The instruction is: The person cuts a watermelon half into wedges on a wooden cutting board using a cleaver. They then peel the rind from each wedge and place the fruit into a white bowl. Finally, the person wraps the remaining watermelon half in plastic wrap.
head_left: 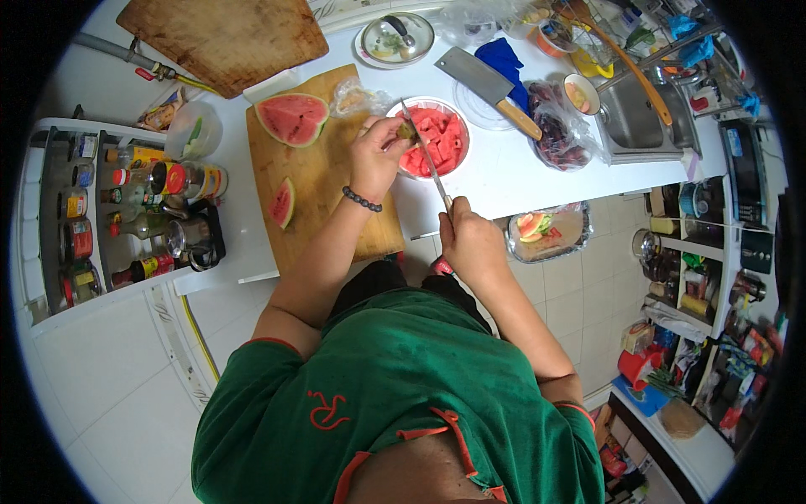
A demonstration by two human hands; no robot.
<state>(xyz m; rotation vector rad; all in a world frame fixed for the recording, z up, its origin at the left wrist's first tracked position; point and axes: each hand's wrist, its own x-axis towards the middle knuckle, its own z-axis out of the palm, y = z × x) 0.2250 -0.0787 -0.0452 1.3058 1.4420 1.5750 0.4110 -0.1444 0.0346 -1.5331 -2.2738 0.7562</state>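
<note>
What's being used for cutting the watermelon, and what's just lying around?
Seem part of it:
thin knife, in the right hand
small greenish piece, in the left hand
bowl of red chunks
cutting board
watermelon wedges

Seem just lying about:
cleaver
pot lid
jars

Locate the metal sink (631,122) to your right, the glass lid (398,42) and blue cloth (501,63) ahead of you, and the shelf (105,307) of bottles (149,224) at your left.
</note>
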